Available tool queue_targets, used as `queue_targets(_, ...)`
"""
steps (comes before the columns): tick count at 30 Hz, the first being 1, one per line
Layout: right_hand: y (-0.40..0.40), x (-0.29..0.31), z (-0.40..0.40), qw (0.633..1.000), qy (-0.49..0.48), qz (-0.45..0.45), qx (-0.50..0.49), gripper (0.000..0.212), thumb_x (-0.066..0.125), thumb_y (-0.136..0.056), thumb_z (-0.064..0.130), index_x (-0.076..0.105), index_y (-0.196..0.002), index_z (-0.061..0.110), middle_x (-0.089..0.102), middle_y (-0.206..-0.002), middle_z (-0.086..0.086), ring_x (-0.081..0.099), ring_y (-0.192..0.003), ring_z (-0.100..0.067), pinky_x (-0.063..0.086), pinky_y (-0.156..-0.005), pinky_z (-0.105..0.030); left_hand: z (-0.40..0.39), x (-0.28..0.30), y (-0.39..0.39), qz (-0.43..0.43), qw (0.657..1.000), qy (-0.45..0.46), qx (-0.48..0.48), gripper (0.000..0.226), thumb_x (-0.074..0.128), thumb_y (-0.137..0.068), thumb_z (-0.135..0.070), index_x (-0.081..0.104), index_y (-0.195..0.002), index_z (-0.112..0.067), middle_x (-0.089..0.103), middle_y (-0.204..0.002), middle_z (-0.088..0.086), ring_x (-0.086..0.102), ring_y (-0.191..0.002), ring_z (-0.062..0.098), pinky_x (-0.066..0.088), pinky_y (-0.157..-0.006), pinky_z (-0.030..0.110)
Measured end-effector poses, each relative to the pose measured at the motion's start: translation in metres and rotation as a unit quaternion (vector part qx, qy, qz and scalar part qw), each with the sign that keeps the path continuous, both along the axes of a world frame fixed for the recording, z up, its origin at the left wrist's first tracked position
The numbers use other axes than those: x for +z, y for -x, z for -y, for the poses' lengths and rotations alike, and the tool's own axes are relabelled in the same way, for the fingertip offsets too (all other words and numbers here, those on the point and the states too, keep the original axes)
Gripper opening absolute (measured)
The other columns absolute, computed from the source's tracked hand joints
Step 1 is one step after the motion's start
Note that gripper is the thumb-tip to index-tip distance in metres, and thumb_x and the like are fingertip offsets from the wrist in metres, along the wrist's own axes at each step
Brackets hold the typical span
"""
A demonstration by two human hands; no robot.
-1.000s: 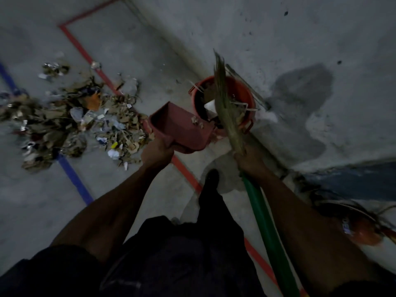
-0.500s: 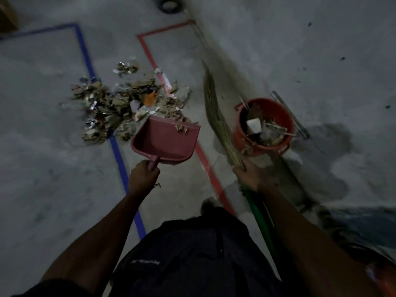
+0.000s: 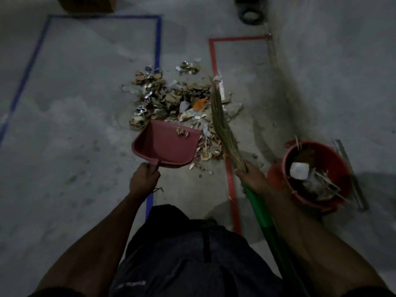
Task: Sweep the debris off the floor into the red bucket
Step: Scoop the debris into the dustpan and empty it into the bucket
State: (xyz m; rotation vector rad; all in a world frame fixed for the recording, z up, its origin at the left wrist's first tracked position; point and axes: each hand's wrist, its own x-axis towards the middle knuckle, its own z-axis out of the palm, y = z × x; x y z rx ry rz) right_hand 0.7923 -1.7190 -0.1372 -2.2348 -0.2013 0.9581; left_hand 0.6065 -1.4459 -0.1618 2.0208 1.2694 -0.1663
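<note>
A pile of debris (image 3: 171,99), paper scraps and dry bits, lies on the concrete floor ahead of me. My left hand (image 3: 144,180) grips the handle of a red dustpan (image 3: 166,144), whose mouth faces the near edge of the pile; a few scraps lie in it. My right hand (image 3: 252,179) holds a broom (image 3: 222,125) where the straw bristles meet the green handle, and the bristles lie across the right side of the pile. The red bucket (image 3: 340,168) stands to the right, partly filled with rubbish.
Blue tape (image 3: 158,41) and red tape (image 3: 212,54) mark rectangles on the floor. A wall (image 3: 332,61) rises on the right behind the bucket. A metal strip (image 3: 351,174) lies beside the bucket. A dark round object (image 3: 250,15) sits at the top, a box (image 3: 85,4) at top left.
The dustpan has swung from over the bucket back to the pile's near edge. The broom has moved left from the bucket onto the debris. My view has turned toward the pile.
</note>
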Motion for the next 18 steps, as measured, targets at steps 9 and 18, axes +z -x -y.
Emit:
queue_targets(9,-0.040,-0.032,-0.103,0.998,0.059,-0.027,0.009,0.046,0.051,-0.098,0.033,0.043,-0.142,0.021,0.059,-0.128,-0.014,0.060,-0.102,-0.030,0.049,-0.081,-0.031,-0.109,-0.011,-0.059,-0.033,0.999,0.038,0.011,0.030,0.051,-0.071,-0.035,0.057,-0.091,-0.014,0.066,-0.084,0.009,0.064,-0.079,0.030,0.050,-0.071,0.037)
queue_targets(18,-0.049,-0.073,-0.221,0.977,0.087,-0.108,-0.162,0.042,0.063,-0.090,0.022,0.046,-0.128,0.021,0.061,-0.102,-0.011,0.063,-0.074,-0.025,0.056,-0.056,-0.032,-0.257,-0.073,-0.163,-0.144,0.971,0.121,-0.150,0.037,0.061,-0.077,-0.019,0.036,-0.103,-0.009,0.063,-0.092,0.018,0.067,-0.079,0.034,0.057,-0.074,0.050)
